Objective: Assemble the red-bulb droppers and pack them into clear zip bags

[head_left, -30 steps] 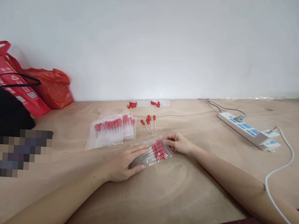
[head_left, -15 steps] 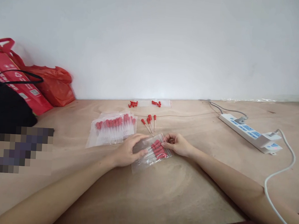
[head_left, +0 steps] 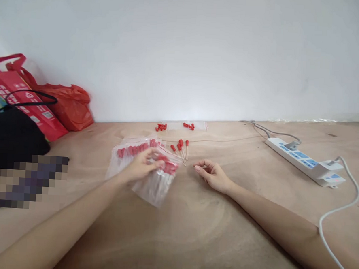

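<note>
A clear zip bag (head_left: 156,186) with several red-topped droppers inside hangs from my left hand (head_left: 142,164), whose thumb and fingers pinch it near its top left edge. Behind that hand lies a row of similar filled bags (head_left: 117,163), overlapping on the wooden table. My right hand (head_left: 212,175) rests on the table to the right of the held bag, its fingers curled with thumb and fingertips close together; nothing shows in them. Several loose red-topped droppers (head_left: 183,149) lie beyond, between the two hands.
Near the wall lie small red caps (head_left: 161,127) and flat clear bags (head_left: 200,126). A white power strip (head_left: 302,160) with a cable (head_left: 323,220) is at the right. Red bags (head_left: 74,107), a black item (head_left: 15,140) and a pixelated object (head_left: 30,182) are at the left.
My left hand has moved left and lifted the bag, turning it toward the row of filled bags. My right hand has let go of the bag. The view has shifted slightly.
</note>
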{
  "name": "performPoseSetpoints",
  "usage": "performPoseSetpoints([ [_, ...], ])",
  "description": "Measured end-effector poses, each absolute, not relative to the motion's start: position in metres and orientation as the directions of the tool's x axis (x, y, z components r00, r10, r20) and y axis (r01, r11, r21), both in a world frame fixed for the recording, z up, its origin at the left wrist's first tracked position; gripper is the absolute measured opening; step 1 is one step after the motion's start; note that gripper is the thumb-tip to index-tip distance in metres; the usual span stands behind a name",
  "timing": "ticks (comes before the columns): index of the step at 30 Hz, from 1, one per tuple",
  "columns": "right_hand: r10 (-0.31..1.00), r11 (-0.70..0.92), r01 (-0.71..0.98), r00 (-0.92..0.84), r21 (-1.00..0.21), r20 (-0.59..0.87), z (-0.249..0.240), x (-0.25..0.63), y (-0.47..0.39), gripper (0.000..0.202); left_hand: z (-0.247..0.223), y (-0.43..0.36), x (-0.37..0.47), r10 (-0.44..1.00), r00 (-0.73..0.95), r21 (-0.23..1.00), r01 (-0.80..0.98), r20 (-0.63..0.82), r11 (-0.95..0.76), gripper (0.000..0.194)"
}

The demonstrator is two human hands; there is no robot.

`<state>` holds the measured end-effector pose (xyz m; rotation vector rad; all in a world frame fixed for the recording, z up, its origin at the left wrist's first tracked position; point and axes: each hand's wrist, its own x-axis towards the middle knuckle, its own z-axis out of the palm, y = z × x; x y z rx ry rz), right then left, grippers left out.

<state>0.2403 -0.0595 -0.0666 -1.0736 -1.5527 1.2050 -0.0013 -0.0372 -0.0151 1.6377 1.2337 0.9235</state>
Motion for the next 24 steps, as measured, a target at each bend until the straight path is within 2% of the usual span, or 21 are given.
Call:
performPoseSetpoints([
  [1,0.963,0.149,0.125,-0.242,-0.981,0.115,-0.066,0.240,-0.059,0.037,-0.011,-0.031,-0.018,0.983,0.168,0.937,0.327,0.070,-0.123,0.046],
  [2,0.966,0.139,0.130,-0.238,-0.982,0.105,-0.066,0.240,-0.059,0.037,-0.008,-0.023,-0.035,0.996,0.032,0.946,0.310,0.089,-0.094,0.048],
  [5,0.970,0.121,0.149,-0.228,-0.981,0.085,-0.065,0.240,-0.060,0.036,-0.006,-0.001,-0.078,0.971,-0.213,0.917,0.400,0.105,-0.011,0.041],
  [7,0.972,0.117,0.168,-0.223,-0.979,0.078,-0.065,0.241,-0.060,0.036,-0.013,0.007,-0.094,0.949,-0.271,0.860,0.510,0.159,0.001,0.037],
  [9,0.973,0.116,0.186,-0.221,-0.976,0.073,-0.065,0.241,-0.060,0.035,-0.021,0.010,-0.102,0.923,-0.322,0.804,0.594,0.210,0.025,0.044],
  [13,0.973,0.126,0.203,-0.218,-0.971,0.081,-0.066,0.241,-0.059,0.035,-0.026,0.014,-0.108,0.900,-0.363,0.743,0.665,0.242,0.069,0.057],
  [20,0.975,0.120,0.216,-0.211,-0.969,0.074,-0.066,0.241,-0.059,0.034,-0.014,0.064,-0.129,0.924,-0.358,0.618,0.759,0.136,0.203,0.033],
  [22,0.976,0.117,0.215,-0.207,-0.970,0.072,-0.067,0.241,-0.059,0.033,-0.015,0.080,-0.131,0.938,-0.309,0.581,0.797,0.159,0.164,0.032],
  [24,0.976,0.115,0.216,-0.208,-0.970,0.069,-0.068,0.242,-0.058,0.032,-0.016,0.092,-0.130,0.945,-0.209,0.551,0.833,0.250,0.038,0.031],
])
